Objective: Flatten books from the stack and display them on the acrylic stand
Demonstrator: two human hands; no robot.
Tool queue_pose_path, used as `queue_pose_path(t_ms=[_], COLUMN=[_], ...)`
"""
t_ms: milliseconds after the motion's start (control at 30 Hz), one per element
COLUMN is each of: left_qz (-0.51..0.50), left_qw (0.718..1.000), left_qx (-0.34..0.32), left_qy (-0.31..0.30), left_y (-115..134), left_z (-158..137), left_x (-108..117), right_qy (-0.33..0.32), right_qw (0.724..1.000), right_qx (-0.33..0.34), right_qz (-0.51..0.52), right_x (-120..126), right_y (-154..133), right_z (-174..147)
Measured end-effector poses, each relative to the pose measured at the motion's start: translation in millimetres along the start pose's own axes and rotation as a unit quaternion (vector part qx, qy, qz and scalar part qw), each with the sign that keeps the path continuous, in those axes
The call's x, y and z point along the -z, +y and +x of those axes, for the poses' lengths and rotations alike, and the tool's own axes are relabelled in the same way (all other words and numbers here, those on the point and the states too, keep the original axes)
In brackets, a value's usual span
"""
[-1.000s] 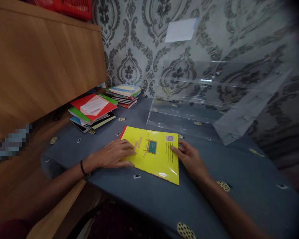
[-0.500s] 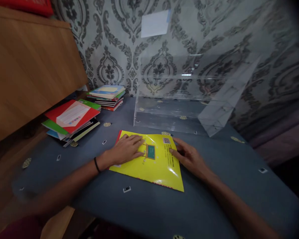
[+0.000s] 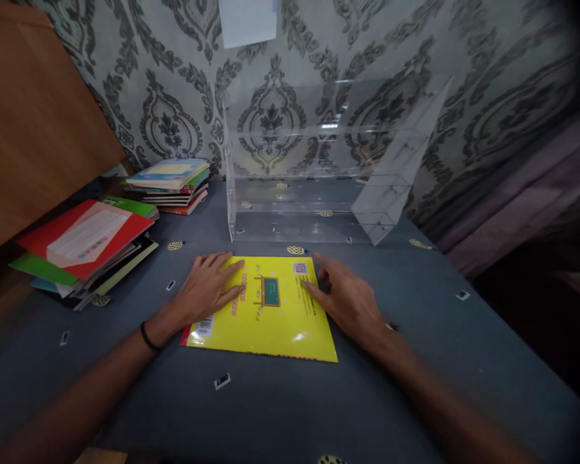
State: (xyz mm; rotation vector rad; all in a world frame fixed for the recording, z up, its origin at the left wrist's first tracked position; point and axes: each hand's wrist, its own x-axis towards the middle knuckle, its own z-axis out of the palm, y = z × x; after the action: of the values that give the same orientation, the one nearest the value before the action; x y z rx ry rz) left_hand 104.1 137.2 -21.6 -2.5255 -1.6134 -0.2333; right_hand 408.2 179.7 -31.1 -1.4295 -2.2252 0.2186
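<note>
A glossy yellow book lies flat on the blue patterned tablecloth, with a small chalkboard picture, a QR code and a barcode on its cover. A red strip shows along its left edge. My left hand rests with fingers spread over the book's upper left part, black band on the wrist. At the right edge is my right hand, its thumb on top of the cover and its other fingers curled at the edge. Their tips are partly hidden.
Behind the book stands a clear acrylic shelf rack against the patterned wall. Two untidy stacks are at the left, a nearer book stack with a red cover on top and a farther book stack. A wooden cabinet overhangs them.
The view has turned right. The yellow book sits slightly nearer me and straighter. My left hand has shifted toward its left edge, uncovering the barcode and pink print; my right hand remains at the right edge.
</note>
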Motion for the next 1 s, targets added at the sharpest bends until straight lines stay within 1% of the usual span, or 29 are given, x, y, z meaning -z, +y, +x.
queue_pose_path(t_ms=[67, 100, 133, 200, 267, 300, 367, 467, 633, 867, 1000], left_qz=[-0.001, -0.002, -0.005, -0.011, -0.018, -0.021, -0.022, -0.012, -0.009, -0.029, -0.038], left_qw=[1.0, 1.0, 1.0, 1.0, 0.999, 0.999, 0.999, 0.999, 0.999, 0.999, 0.999], left_qx=[-0.001, -0.003, -0.006, -0.016, -0.029, -0.035, -0.04, -0.041, -0.034, -0.016, -0.013], left_qy=[0.001, 0.002, 0.004, 0.01, 0.018, 0.022, 0.026, 0.025, 0.025, 0.01, 0.009], left_y=[3.1, 4.9, 6.8, 10.8, 14.3, 15.8, 17.7, 18.7, 18.2, 18.3, 19.7], left_z=[-0.4, -0.8, -1.4, -2.9, -4.4, -5.1, -6.2, -6.9, -7.3, -6.9, -6.6], left_x=[2.4, 3.4, 4.2, 5.0, 5.0, 4.9, 4.8, 4.5, 2.6, 3.5, 4.2], right_qy=[0.044, 0.049, 0.04, -0.013, -0.081, -0.108, -0.139, -0.145, -0.115, -0.078, -0.058], right_qw=[0.996, 0.992, 0.988, 0.975, 0.962, 0.958, 0.956, 0.96, 0.97, 0.976, 0.98], right_qx=[0.064, 0.105, 0.146, 0.221, 0.261, 0.266, 0.259, 0.241, 0.215, 0.191, 0.18], right_qz=[-0.044, -0.046, -0.039, -0.011, 0.009, 0.011, 0.013, 0.018, -0.01, -0.065, -0.066], right_x=[-2.5, -4.0, -5.8, -10.6, -16.9, -20.4, -27.2, -34.3, -33.3, -10.5, -4.9], right_y=[-9.7, -17.4, -26.7, -48.6, -70.0, -78.7, -89.6, -89.2, -65.5, -24.0, -11.0], right_z=[-2.7, -3.4, -3.5, -2.6, -0.9, 0.0, 0.8, -1.2, -9.5, -21.6, -27.0])
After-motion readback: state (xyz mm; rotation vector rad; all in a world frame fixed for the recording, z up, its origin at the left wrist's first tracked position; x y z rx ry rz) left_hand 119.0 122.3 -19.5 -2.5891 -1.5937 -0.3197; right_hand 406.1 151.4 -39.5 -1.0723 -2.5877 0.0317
